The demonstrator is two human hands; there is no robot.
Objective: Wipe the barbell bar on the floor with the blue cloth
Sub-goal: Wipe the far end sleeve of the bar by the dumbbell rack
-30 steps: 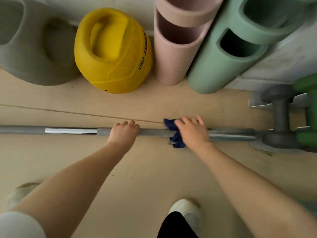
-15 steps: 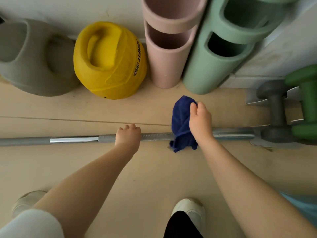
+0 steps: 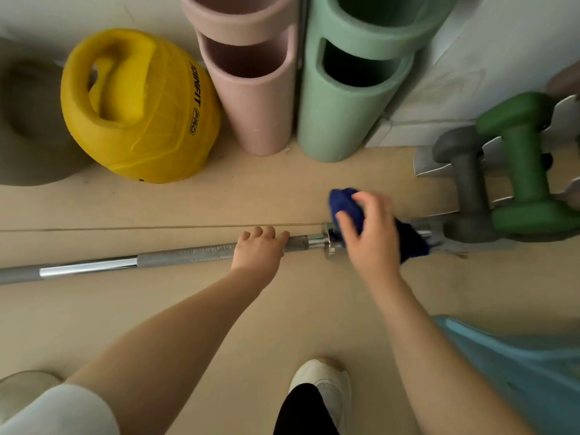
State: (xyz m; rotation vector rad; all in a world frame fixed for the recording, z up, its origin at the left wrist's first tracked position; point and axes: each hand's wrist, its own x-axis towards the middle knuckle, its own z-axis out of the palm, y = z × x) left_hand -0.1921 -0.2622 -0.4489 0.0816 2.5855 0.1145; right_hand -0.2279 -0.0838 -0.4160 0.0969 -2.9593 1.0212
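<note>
Now the right hand grips the blue cloth at the bar's chrome collar, having shifted right from the knurled section toward the dumbbells. As before, the left hand curls over the bar, which lies on the floor.
</note>
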